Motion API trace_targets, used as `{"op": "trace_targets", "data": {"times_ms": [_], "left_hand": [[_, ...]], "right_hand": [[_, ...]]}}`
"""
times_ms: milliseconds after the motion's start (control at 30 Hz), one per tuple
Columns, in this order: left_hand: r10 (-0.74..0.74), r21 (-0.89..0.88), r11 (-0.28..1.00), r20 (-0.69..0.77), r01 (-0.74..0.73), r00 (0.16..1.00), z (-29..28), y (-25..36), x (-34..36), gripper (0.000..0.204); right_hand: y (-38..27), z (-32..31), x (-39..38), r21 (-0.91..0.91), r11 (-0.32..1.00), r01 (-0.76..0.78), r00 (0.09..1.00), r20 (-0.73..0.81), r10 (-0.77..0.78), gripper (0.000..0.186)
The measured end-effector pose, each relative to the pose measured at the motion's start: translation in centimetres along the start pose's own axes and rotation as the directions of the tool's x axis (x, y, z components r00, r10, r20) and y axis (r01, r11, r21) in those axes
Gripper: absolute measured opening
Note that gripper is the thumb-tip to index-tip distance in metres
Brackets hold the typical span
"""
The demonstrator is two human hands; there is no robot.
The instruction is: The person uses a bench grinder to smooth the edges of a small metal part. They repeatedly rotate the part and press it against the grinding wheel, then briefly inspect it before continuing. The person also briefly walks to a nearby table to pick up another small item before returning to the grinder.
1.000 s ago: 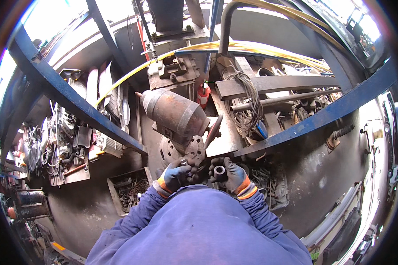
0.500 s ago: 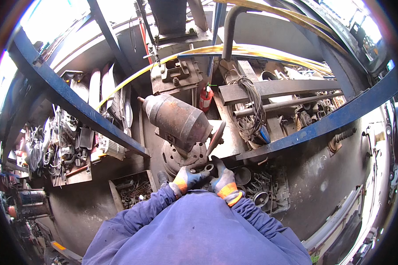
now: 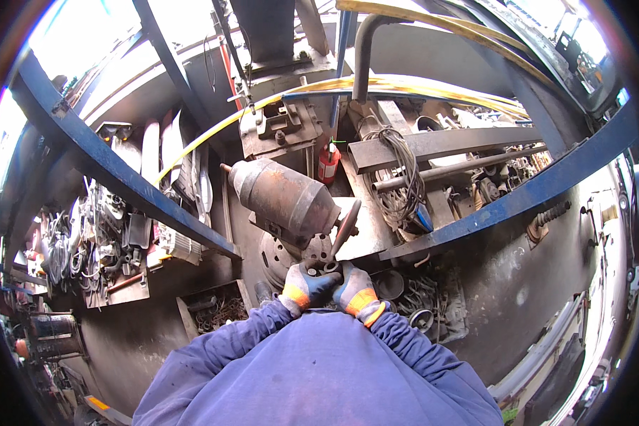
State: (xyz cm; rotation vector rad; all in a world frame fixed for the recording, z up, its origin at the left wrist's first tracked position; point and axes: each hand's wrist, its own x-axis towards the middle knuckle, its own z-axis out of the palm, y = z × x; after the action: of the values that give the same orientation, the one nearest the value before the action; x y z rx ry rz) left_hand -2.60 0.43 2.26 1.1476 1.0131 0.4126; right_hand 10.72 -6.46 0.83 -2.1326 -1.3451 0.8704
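Both my hands wear grey-blue work gloves with orange cuffs and are together in front of my chest. My right hand [image 3: 353,286] is closed on a small metal ring [image 3: 331,267]. My left hand [image 3: 308,282] is closed beside it, with a small round metal piece [image 3: 312,272], perhaps a bolt head, at its fingertips. The gloves hide most of both pieces. Just beyond my hands stands a bench grinder [image 3: 284,197] with a rusty cylindrical motor housing and a wheel [image 3: 346,228] seen edge-on. Its base rests on a round plate with holes [image 3: 275,257].
Blue steel beams [image 3: 121,167] cross at left and right. A red fire extinguisher [image 3: 329,163] stands behind the grinder. Coiled cable [image 3: 405,181] hangs over a steel beam. Scrap boxes [image 3: 187,317] sit low at both sides. A yellow hose [image 3: 213,128] arches above.
My hands have drawn closer together, the right moving slightly left. The ring has shifted left with it, next to the piece at my left fingertips.
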Motion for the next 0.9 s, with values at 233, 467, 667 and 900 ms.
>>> {"op": "trace_targets", "data": {"times_ms": [233, 467, 667, 900], "left_hand": [[0.074, 0.052, 0.996, -0.132, -0.068, 0.988, -0.3, 0.6, 1.1, 0.033], [0.115, 0.073, 0.992, -0.165, -0.104, 0.98, 0.2, -0.6, 2.4, 0.036], [0.161, 0.106, 0.984, -0.173, -0.144, 0.972, 0.7, -0.8, 2.6, 0.041], [-0.047, -0.095, 0.995, -0.063, 0.041, 0.997, 1.3, 2.1, 0.1, 0.043]], "right_hand": [[0.0, 1.5, 3.2, 0.081, 0.996, 0.019, 0.998, 0.063, -0.025, 0.039], [2.5, 4.0, 4.0, 0.163, 0.983, 0.08, 0.996, -0.055, -0.072, 0.046], [1.6, 2.9, 3.0, 0.204, 0.979, -0.008, 0.996, -0.09, 0.027, 0.042], [1.7, 2.2, 1.7, 0.321, 0.947, -0.009, 0.991, -0.122, 0.051, 0.038]]}}
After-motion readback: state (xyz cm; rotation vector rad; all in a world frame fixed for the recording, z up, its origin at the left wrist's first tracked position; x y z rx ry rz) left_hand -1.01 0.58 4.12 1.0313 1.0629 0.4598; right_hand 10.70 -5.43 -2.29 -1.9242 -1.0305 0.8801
